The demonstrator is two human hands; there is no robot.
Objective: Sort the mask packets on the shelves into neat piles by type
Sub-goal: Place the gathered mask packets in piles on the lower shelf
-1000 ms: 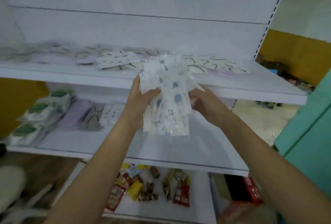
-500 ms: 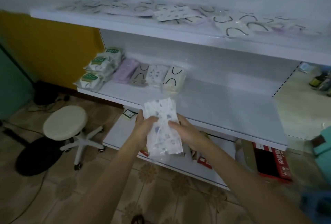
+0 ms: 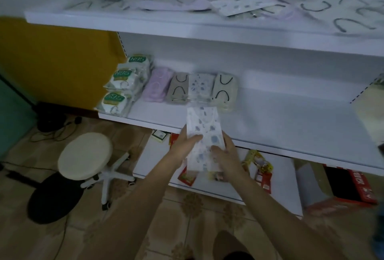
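1. Left hand [image 3: 184, 148] curls round the left edge of a bundle of blue-spotted mask packets [image 3: 204, 133].
2. The bundle sits between both hands, near the matching spotted pile [image 3: 200, 87] just beyond the grip.
3. Right hand [image 3: 225, 155] grips its right edge, fingers wrapped.

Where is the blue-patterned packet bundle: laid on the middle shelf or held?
Held: the left hand and right hand grip the bundle before its matching pile.
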